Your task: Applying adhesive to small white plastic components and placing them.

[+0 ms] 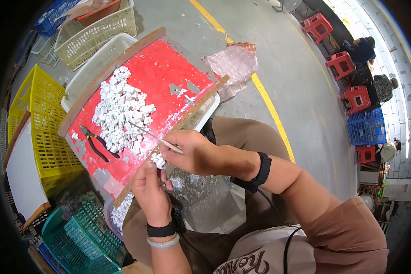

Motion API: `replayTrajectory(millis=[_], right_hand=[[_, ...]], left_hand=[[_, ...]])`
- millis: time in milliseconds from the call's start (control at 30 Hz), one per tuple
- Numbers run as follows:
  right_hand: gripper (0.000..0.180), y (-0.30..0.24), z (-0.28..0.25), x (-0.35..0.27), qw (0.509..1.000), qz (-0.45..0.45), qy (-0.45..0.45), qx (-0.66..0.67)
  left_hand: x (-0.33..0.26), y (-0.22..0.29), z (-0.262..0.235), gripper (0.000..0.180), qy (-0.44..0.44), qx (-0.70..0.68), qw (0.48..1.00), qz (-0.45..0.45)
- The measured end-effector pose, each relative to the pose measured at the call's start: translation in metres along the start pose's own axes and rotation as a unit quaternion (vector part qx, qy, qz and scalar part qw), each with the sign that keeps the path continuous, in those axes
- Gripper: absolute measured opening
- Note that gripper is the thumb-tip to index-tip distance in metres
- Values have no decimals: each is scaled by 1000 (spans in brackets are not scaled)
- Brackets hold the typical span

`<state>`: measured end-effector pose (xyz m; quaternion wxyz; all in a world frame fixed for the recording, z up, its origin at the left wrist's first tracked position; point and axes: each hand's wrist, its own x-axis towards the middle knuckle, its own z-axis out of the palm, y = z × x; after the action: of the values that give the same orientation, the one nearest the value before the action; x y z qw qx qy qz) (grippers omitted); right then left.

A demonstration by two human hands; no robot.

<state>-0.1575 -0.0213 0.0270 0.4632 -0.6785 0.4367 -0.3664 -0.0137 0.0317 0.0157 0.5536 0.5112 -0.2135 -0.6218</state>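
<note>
My right hand (187, 150) grips a slim tool with a pale handle (172, 146) and a thin metal shaft, which points out over the board. Just below it, the fingertips of my left hand (151, 194) pinch a small white moulded piece (158, 160). Both hands meet at the near edge of a red board (171, 59) with wooden side rails. A heap of similar white pieces (118, 107) lies on the board beyond my hands. To the left of the heap rest pliers with black handles (96, 145). The tool's exact contact with the piece is hard to make out.
Under the board's near left corner stands a tub of white pieces (121, 213). A yellow crate (55, 150), a teal basket (89, 233) and a cream crate (102, 36) flank the left. Crumpled pinkish sheeting (233, 66) lies on the floor; red stools (355, 99) and people are at far right.
</note>
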Motion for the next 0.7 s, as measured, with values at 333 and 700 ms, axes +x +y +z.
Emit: replayTrajectory(millis=[333, 700], right_hand=[[6, 1, 4, -2, 999, -34, 13, -1], [10, -3, 2, 2, 991, 112, -51, 41]], left_hand=[[-8, 2, 1, 20, -6, 60, 996, 65], [-7, 2, -4, 16, 26, 135, 990, 41]])
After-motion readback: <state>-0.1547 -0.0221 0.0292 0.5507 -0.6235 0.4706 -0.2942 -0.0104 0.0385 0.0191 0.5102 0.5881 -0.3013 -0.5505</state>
